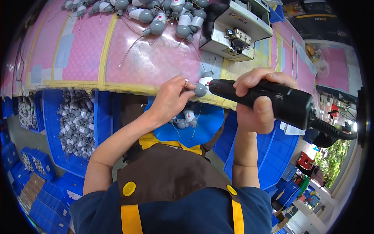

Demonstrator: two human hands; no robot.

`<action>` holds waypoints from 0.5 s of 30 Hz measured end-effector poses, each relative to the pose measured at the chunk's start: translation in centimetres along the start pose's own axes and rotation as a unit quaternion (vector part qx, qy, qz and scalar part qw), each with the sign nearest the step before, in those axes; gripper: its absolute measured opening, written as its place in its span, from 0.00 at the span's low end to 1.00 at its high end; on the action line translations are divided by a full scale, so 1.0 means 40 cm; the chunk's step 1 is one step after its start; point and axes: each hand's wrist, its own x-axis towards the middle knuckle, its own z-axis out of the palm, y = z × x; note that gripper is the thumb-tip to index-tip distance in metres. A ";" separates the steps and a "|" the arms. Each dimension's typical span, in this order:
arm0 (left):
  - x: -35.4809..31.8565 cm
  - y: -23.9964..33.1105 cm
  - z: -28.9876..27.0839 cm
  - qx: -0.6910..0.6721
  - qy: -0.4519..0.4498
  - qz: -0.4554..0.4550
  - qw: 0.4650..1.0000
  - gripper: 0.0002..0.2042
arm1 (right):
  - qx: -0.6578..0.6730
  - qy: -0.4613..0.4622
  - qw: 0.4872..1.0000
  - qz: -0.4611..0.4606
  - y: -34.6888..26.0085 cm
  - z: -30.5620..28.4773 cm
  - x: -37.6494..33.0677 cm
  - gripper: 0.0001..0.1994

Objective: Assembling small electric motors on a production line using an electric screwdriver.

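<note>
Steadying the grey-and-white bulb-shaped piece at the table's near edge seems the heart of this step, and I would do it with the left hand, its thumb and forefinger drawn close just left of the piece; whether they grip it I cannot tell. My right hand is wrapped around a black handheld tool, nose aimed left at the piece's white part; contact is unclear. I would hold that nose in line, press lightly and keep fingertips and the thin wire lead clear. Beyond, to the right, a white metal machine limits swing, and the tool's black cable trails right. A heap of similar pieces lies far; more sit on a rounded blue surface at the lap and in a blue bin at left
</note>
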 end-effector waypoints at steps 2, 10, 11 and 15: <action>0.000 -0.004 -0.003 0.002 0.007 0.008 1.000 0.05 | 0.013 -0.022 1.000 0.006 0.015 -0.012 -0.009 0.23; -0.007 -0.014 0.001 0.002 0.013 0.016 1.000 0.05 | 0.080 -0.048 0.995 0.039 0.025 -0.025 -0.015 0.22; -0.004 -0.013 0.003 -0.001 0.011 0.018 1.000 0.05 | 0.089 -0.051 0.994 0.032 0.028 -0.029 -0.013 0.22; -0.003 -0.017 0.001 -0.001 0.007 0.005 1.000 0.05 | 0.096 -0.049 0.994 0.029 0.033 -0.038 -0.015 0.22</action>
